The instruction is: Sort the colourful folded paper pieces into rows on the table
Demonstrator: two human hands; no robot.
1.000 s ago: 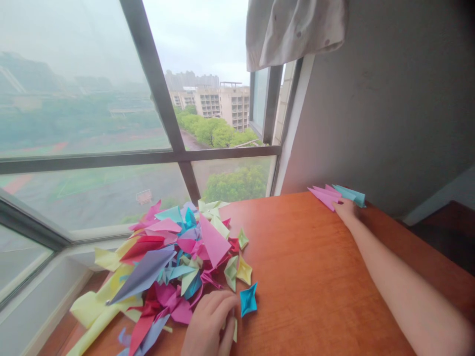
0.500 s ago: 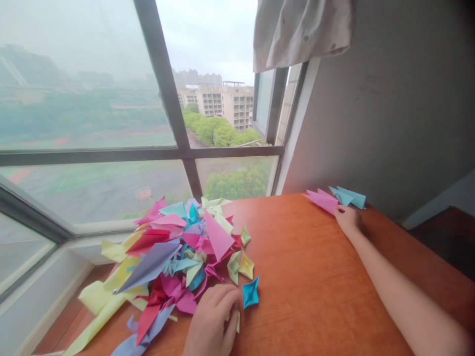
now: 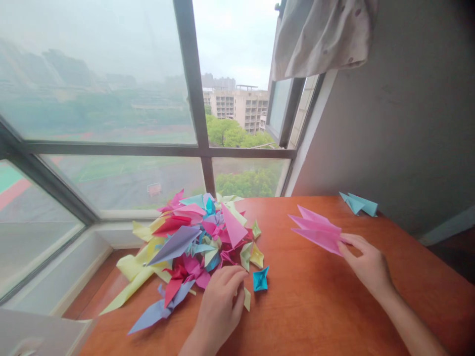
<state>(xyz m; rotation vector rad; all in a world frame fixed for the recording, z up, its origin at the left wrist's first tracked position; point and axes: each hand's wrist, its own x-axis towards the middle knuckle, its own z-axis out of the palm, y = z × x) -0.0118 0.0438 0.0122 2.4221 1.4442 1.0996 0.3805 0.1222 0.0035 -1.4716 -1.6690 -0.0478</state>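
Thumb and fingertips of my right hand pinch a pink paper plane by one end, and its several points aim left over the table. My left hand rests at the near edge of the folded paper pile, its fingers curled together. A pale yellow-green folded paper peeks out beside its thumb; whether the fingers grip it is hidden. Just right of that hand lies a small blue folded paper star box. A yellow folded paper box sits against the pile's right side.
Two light blue paper planes lie at the far right of the brown wooden table, by the grey wall. Behind the table are framed windows, one pane swung outward, with a curtain hanging above.
My right hand has brought the pink paper plane away from the light blue planes, lifting it nearer to me. My left hand stays by the pile. The view has shifted left.
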